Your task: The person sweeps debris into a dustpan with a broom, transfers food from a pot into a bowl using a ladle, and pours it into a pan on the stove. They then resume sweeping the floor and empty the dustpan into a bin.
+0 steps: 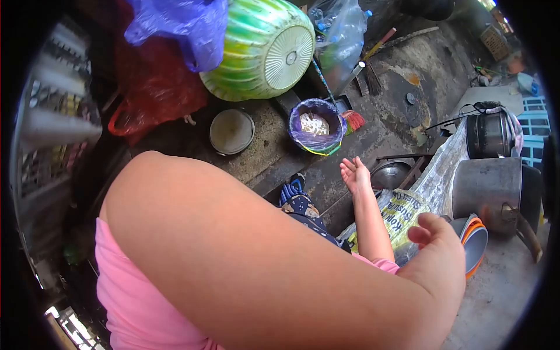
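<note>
My right hand [356, 175] is held out palm up, its fingers loosely extended and nothing in it. It is nearest to a small bucket [318, 142] lined with a purple plastic bag, which has pale scraps in the bottom and a yellow-green handle. My left arm reaches across the foreground from the pink sleeve on the left. At its end, my left hand [437, 239] has loosely bent fingers with a gap between them, and no object shows in it. Part of that hand is turned away. Beyond it lie a printed plastic sack [402, 213] and stacked basins [476, 245].
A green ribbed basin [256, 52] leans between a purple bag [186, 29] and a bag of bottles [338, 29]. A round lid-like item [232, 132] lies on the floor. Large metal pots [487, 189] stand at right. A red brush [353, 121] lies beside the bucket.
</note>
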`<state>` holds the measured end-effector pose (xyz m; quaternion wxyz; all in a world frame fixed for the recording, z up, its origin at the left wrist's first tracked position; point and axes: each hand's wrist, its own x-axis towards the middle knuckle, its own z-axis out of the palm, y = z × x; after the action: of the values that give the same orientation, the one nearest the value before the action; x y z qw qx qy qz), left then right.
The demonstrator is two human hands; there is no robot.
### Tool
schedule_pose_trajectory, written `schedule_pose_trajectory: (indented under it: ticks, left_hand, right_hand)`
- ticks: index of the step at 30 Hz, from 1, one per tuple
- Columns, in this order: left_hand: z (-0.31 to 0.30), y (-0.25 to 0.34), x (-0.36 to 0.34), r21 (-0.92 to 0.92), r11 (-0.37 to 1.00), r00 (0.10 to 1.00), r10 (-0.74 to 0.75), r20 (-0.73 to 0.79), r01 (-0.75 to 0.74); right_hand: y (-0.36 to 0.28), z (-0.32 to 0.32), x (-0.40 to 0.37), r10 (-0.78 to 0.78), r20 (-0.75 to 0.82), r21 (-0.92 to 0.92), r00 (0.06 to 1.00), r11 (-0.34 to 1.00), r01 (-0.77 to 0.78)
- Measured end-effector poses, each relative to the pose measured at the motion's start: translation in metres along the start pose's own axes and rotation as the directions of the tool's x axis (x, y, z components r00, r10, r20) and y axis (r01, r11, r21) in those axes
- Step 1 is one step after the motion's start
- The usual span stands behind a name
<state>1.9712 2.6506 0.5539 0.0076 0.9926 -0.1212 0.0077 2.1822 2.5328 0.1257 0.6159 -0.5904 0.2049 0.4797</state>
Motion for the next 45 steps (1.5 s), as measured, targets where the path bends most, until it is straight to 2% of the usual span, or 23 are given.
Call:
schedule_pose_trajectory:
  ticks: [5,7,10,13,16,19,21,22,23,25,27,29,31,33,34,35,36,37,39,41,42,43,45]
  left_hand:
    - [-0.01,0.063,-0.127,-0.003,0.98,0.978,-0.198,0.071,0.199]
    - [-0.014,0.087,-0.164,-0.005,0.966,0.962,-0.258,0.085,0.259]
    - [-0.024,0.114,-0.219,0.032,0.927,0.919,-0.375,0.121,0.373]
    - [-0.033,0.139,-0.27,0.047,0.849,0.837,-0.528,0.145,0.527]
    - [-0.038,0.16,-0.294,0.023,0.758,0.747,-0.646,0.155,0.651]
    - [-0.047,0.177,-0.317,0.006,0.629,0.62,-0.767,0.165,0.777]
    - [-0.054,0.191,-0.362,-0.136,0.618,0.622,-0.783,-0.013,0.774]
    - [-0.055,0.197,-0.375,-0.214,0.631,0.623,-0.774,-0.11,0.746]
    - [-0.058,0.199,-0.384,-0.184,0.607,0.596,-0.795,-0.113,0.774]
    - [-0.059,0.212,-0.403,-0.165,0.339,0.365,-0.917,0.163,0.926]
    - [-0.047,0.229,-0.431,-0.167,0.218,0.247,-0.953,0.176,0.962]
    - [-0.032,0.247,-0.468,-0.252,0.073,0.122,-0.975,0.185,0.965]
    - [-0.015,0.274,-0.504,-0.272,-0.118,-0.055,-0.972,0.23,0.955]
    - [0.004,0.304,-0.547,-0.338,-0.309,-0.217,-0.934,0.284,0.889]
    - [0.017,0.321,-0.572,-0.31,-0.307,-0.233,-0.939,0.251,0.9]
    - [0.032,0.339,-0.599,-0.362,-0.341,-0.292,-0.939,0.185,0.868]
    - [0.043,0.353,-0.627,-0.418,-0.363,-0.344,-0.931,0.122,0.833]
    - [0.049,0.365,-0.657,-0.402,-0.431,-0.377,-0.902,0.21,0.808]
    - [0.067,0.39,-0.726,-0.419,-0.474,-0.392,-0.88,0.269,0.775]
    - [0.087,0.412,-0.803,-0.472,-0.557,-0.422,-0.829,0.368,0.683]
    - [0.117,0.427,-0.842,-0.523,-0.501,-0.446,-0.863,0.239,0.689]
    - [0.132,0.439,-0.874,-0.536,-0.477,-0.426,-0.876,0.226,0.696]
    - [0.161,0.46,-0.929,-0.55,-0.603,-0.591,-0.774,0.228,0.578]
  right_hand:
    - [0.075,0.063,-0.073,-0.044,0.151,-0.139,0.987,0.988,0.065]
    - [0.106,0.087,-0.108,0.036,0.325,-0.303,0.945,0.95,0.068]
    - [0.15,0.127,-0.152,0.154,0.425,-0.489,0.892,0.868,0.083]
    - [0.193,0.173,-0.183,0.273,0.526,-0.63,0.805,0.761,0.154]
    - [0.22,0.218,-0.227,0.375,0.609,-0.735,0.699,0.598,0.319]
    - [0.245,0.251,-0.232,0.508,0.631,-0.775,0.586,0.433,0.46]
    - [0.265,0.273,-0.238,0.569,0.612,-0.783,0.55,0.338,0.522]
    - [0.274,0.283,-0.245,0.597,0.627,-0.762,0.5,0.338,0.552]
    - [0.286,0.295,-0.25,0.621,0.631,-0.74,0.464,0.304,0.6]
    - [0.314,0.317,-0.268,0.675,0.627,-0.694,0.389,0.257,0.673]
    - [0.35,0.335,-0.292,0.704,0.65,-0.608,0.286,0.255,0.752]
    - [0.396,0.356,-0.312,0.718,0.687,-0.435,0.111,0.285,0.854]
    - [0.438,0.385,-0.358,0.683,0.731,-0.342,-0.01,0.378,0.86]
    - [0.481,0.423,-0.414,0.57,0.796,-0.096,-0.204,0.451,0.887]
    - [0.506,0.446,-0.443,0.463,0.837,-0.006,-0.291,0.539,0.842]
    - [0.525,0.473,-0.476,0.438,0.837,0.035,-0.327,0.554,0.831]
    - [0.541,0.5,-0.515,0.368,0.866,0.066,-0.34,0.588,0.806]
    - [0.561,0.527,-0.552,0.295,0.892,0.095,-0.343,0.618,0.78]
    - [0.601,0.593,-0.615,0.209,0.893,0.123,-0.398,0.739,0.663]
    - [0.633,0.664,-0.681,0.101,0.92,0.223,-0.379,0.659,0.718]
    - [0.65,0.698,-0.708,0.076,0.926,0.239,-0.369,0.638,0.732]
    - [0.662,0.737,-0.736,0.054,0.93,0.259,-0.365,0.609,0.75]
    - [0.684,0.807,-0.784,0.019,0.959,0.221,-0.282,0.572,0.79]
